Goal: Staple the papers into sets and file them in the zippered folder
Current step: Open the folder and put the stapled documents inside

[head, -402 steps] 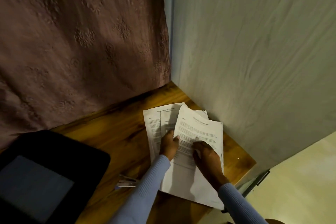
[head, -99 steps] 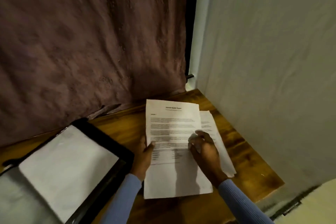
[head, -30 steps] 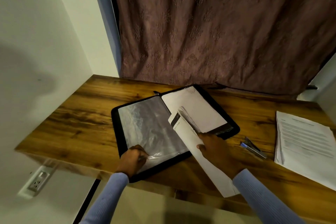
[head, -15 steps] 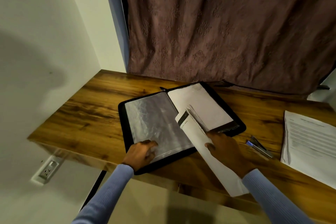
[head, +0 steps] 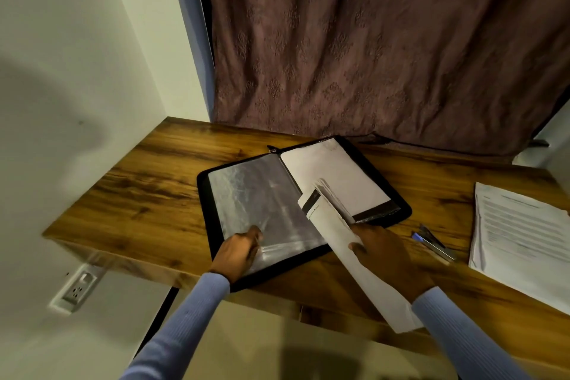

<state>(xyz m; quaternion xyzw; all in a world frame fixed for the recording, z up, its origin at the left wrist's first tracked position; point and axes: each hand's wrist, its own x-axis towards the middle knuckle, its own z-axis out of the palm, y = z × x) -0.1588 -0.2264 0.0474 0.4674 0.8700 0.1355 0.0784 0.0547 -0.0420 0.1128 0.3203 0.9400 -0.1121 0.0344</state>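
The black zippered folder (head: pixel 404 210) lies open on the wooden desk (head: pixel 148 194). Its left half shows a clear plastic sleeve (head: pixel 259 194); white sheets (head: pixel 333 176) fill the right half. My left hand (head: pixel 239 251) pinches the sleeve's near edge. My right hand (head: pixel 385 253) grips a set of papers (head: pixel 336 225), held edge-on and tilted over the folder's middle, its far end above the spine. A stapler (head: pixel 433 245) lies right of the folder. Another stack of printed papers (head: pixel 521 234) sits at the desk's right end.
A brown patterned curtain (head: pixel 370 49) hangs behind the desk. A pale wall (head: pixel 77 71) closes the left side, with a wall socket (head: pixel 77 287) below the desk edge. Bare wood lies left of the folder.
My left hand has shifted slightly along the plastic sleeve's near edge and now pinches it. The paper set in my right hand stays over the folder's middle.
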